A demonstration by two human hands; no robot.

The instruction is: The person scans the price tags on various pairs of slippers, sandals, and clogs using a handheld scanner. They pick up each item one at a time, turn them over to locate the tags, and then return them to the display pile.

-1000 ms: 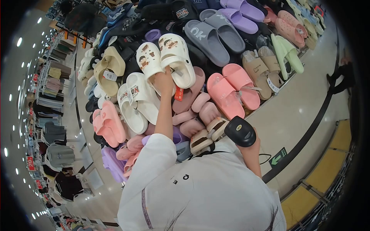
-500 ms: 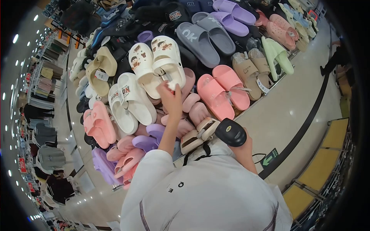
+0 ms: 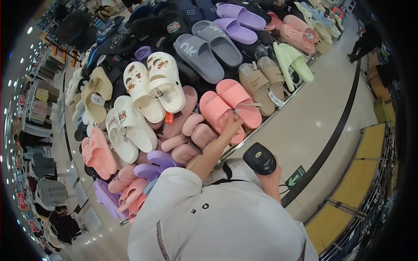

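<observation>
My left hand point(image 3: 230, 127) lies over a pair of pink slide sandals point(image 3: 213, 108), its fingers loosely stretched at the strap near a small clear tag fastener. Contact with the strap is hard to make out. Held upright at my front, a black handheld barcode scanner point(image 3: 259, 157) is gripped by my right hand point(image 3: 271, 177). To the left sit white clogs point(image 3: 150, 85) with cartoon charms and a red tag point(image 3: 169, 118) hanging below. White slides point(image 3: 130, 126) with dark lettering rest beside them, and tan slides point(image 3: 261, 85) lie to the right of the pink pair.
The rack's metal edge point(image 3: 244, 141) runs along my front. Grey slides point(image 3: 209, 50), purple slides point(image 3: 239, 21) and green slides point(image 3: 294, 65) fill the far part. Yellow-topped benches point(image 3: 348, 191) stand right of the tiled aisle, where a person in dark clothes point(image 3: 366, 41) is visible. Clothes racks line the left.
My left hand has left the white clogs and moved right to the pink slides. The clogs' red tag now shows. The view has shifted; my right hand still holds the scanner.
</observation>
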